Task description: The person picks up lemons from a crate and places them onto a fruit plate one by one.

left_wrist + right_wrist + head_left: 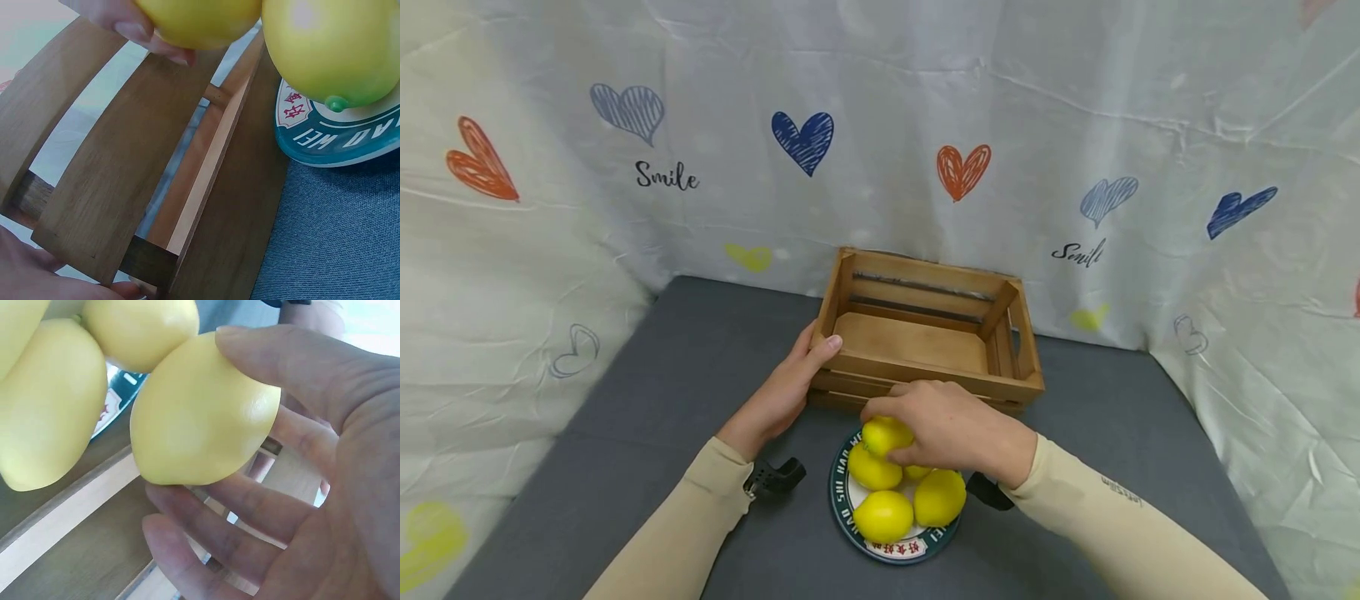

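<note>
My left hand (pixel 775 396) grips the left end of a slatted wooden crate (pixel 925 373), thumb over its top edge. In the left wrist view, fingertips (pixel 128 290) show at the slats. In front of the crate, my right hand (pixel 955 429) holds a yellow lemon (pixel 884 436) above a plate. The right wrist view shows thumb and fingers around this lemon (pixel 203 415). Several more lemons (pixel 883 517) lie on the round plate (pixel 841 510), which has a dark teal rim with white lettering. The right hand partly covers one of them.
The crate's inside bottom (pixel 910 340) is bare wood. A dark grey cloth (pixel 647 433) covers the table. White curtain (pixel 880 75) with printed hearts stands behind the crate and along both sides.
</note>
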`<state>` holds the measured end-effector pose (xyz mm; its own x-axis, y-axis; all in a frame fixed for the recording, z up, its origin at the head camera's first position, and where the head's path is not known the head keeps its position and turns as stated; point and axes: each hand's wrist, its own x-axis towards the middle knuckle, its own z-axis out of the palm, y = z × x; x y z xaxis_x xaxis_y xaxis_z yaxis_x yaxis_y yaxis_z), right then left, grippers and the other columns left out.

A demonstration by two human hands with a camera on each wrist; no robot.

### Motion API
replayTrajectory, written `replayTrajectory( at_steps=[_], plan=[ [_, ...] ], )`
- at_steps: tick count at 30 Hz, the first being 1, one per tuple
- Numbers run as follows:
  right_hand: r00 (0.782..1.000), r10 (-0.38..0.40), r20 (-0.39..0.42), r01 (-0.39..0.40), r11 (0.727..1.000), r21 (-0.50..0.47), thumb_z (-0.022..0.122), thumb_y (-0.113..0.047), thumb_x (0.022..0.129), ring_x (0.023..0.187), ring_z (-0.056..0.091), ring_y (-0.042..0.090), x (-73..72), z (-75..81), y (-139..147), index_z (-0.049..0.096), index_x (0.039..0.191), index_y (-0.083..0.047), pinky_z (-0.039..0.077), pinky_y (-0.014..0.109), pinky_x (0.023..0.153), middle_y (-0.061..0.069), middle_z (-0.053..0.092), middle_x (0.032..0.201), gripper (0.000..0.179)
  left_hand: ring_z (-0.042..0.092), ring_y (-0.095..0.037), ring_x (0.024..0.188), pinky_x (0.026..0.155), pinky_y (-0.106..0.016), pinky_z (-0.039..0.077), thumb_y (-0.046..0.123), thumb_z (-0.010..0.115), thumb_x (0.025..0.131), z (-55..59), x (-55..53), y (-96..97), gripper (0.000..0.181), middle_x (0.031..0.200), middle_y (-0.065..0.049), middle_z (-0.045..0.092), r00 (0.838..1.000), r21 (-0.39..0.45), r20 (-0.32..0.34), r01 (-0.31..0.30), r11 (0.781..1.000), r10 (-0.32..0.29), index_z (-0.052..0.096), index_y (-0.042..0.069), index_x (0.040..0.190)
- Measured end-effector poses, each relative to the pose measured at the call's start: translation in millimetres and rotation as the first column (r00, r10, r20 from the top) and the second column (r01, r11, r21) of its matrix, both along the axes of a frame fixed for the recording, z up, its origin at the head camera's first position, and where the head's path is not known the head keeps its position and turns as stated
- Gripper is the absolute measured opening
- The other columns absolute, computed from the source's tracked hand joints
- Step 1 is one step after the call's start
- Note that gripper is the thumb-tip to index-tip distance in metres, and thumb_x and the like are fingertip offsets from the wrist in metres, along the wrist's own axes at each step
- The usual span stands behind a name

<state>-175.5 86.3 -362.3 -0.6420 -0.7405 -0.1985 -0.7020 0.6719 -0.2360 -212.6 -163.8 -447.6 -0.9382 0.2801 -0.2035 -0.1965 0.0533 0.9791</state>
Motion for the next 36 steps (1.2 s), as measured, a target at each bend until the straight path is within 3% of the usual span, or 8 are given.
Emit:
replayTrajectory(
  at_steps=[8,19,26,31,36],
  plan=[
    [0.999,-0.029,-0.019,0.030,0.999,0.017,0.086,-0.033,0.095,0.098,0.070,0.014,0.6,-1.8,-2,0.071,0.140,-0.029,0.062,0.038,0.086,-0.002,0.073,0.127,0.047,-0.005,-0.034,0.169,0.131,-0.075,0.002,0.066,0.051,0.107,-1.3,1.9,-1.8,0.097,0.183,-0.005,-0.011,1.000,-0.002,-0.004,0.002,1.000,-0.002,-0.011,0.032,0.174],
    [1.000,-0.015,-0.004,0.015,1.000,-0.006,0.085,-0.032,0.096,0.090,0.069,0.011,4.4,2.5,1,0.072,0.139,-0.026,0.060,0.030,0.077,0.000,0.073,0.126,0.046,0.000,-0.033,0.168,0.131,-0.075,0.002,0.067,0.052,0.107,0.0,4.9,2.0,0.095,0.183,-0.003,-0.006,1.000,0.016,-0.014,0.018,1.000,-0.018,-0.008,0.035,0.174],
    [0.997,-0.067,0.025,0.067,0.997,-0.025,0.083,-0.031,0.097,0.093,0.070,0.012,8.6,1.7,9,0.071,0.141,-0.025,0.059,0.032,0.078,-0.001,0.073,0.131,0.046,-0.002,-0.033,0.168,0.130,-0.075,0.002,0.068,0.051,0.107,-1.6,3.4,1.6,0.095,0.183,-0.002,-0.008,0.999,0.014,-0.015,0.032,0.999,-0.031,-0.008,0.036,0.173],
    [0.991,-0.132,0.028,0.134,0.986,-0.096,0.079,-0.033,0.100,0.107,0.071,0.014,9.2,1.4,24,0.070,0.143,-0.026,0.060,0.036,0.088,-0.004,0.071,0.137,0.044,-0.002,-0.033,0.168,0.130,-0.075,0.001,0.066,0.050,0.108,-3.9,-0.6,-7.5,0.094,0.183,-0.002,-0.010,0.999,0.009,-0.034,0.010,1.000,-0.010,-0.009,0.033,0.174],
    [0.974,-0.227,-0.009,0.222,0.959,-0.177,0.078,-0.034,0.101,0.124,0.070,0.018,15.5,-5.7,58,0.067,0.146,-0.027,0.060,0.043,0.100,-0.006,0.069,0.142,0.047,0.003,-0.038,0.169,0.132,-0.073,0.008,0.071,0.045,0.108,-6.6,5.9,-27.1,0.096,0.184,-0.008,-0.005,0.999,-0.112,-0.040,-0.019,0.993,0.014,-0.005,0.023,0.175]
  ],
)
